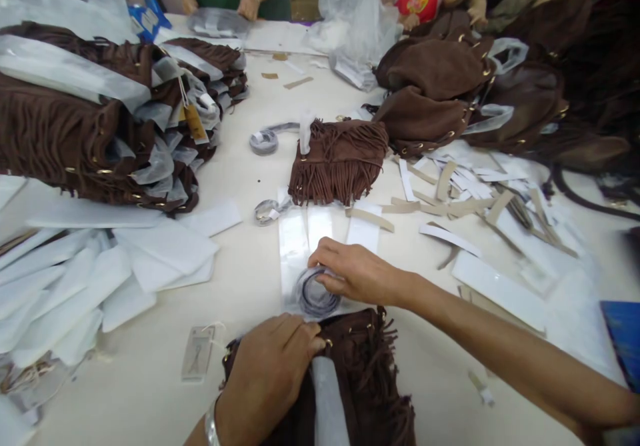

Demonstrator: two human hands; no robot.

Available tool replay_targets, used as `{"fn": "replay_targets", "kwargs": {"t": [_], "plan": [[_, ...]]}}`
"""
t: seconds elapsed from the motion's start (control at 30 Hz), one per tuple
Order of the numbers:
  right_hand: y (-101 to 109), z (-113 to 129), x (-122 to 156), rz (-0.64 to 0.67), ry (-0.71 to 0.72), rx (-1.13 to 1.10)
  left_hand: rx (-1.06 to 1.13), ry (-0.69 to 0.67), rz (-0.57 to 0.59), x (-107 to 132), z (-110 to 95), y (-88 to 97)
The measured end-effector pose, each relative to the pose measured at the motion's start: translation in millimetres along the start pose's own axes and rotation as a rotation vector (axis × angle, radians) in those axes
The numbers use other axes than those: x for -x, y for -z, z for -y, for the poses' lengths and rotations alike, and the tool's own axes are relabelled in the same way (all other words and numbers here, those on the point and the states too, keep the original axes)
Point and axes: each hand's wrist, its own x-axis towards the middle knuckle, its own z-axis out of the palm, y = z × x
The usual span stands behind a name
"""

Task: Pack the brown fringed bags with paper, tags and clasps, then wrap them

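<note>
A brown suede fringed bag (365, 379) lies at the near table edge. My left hand (270, 373) is closed on its top, beside a white wrapped strip (327, 399). My right hand (357, 273) reaches across with fingers curled, pressing a coiled dark strap (313, 296) that sits inside a clear plastic sleeve (295, 246) just beyond the bag. A clear hang tag (197, 353) lies left of the bag.
Another fringed bag (340, 159) sits mid-table. A stack of wrapped brown bags (75, 133) is at left, white foam sheets (100, 273) in front of it. More brown bags (440, 86) and paper strips (475, 193) lie at right. Other people's hands (247, 6) work at the far edge.
</note>
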Motion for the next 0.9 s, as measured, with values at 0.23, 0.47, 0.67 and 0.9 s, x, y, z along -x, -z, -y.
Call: {"fn": "replay_targets", "kwargs": {"t": [0.23, 0.47, 0.67, 0.9], "plan": [[-2, -9, -9, 0.25, 0.141, -0.382, 0.055, -0.037, -0.042, -6, 3, 2.2], [-28, -24, -27, 0.697, -0.062, -0.734, 0.089, -0.026, -0.043, -6, 6, 2.6], [-32, -26, -27, 0.588, 0.012, -0.541, 0.127, 0.016, 0.01, -4, 9, -1.5], [-3, -24, -22, 0.426, 0.051, -0.453, 0.314, 0.099, 0.102, -3, 9, 7.8]]}}
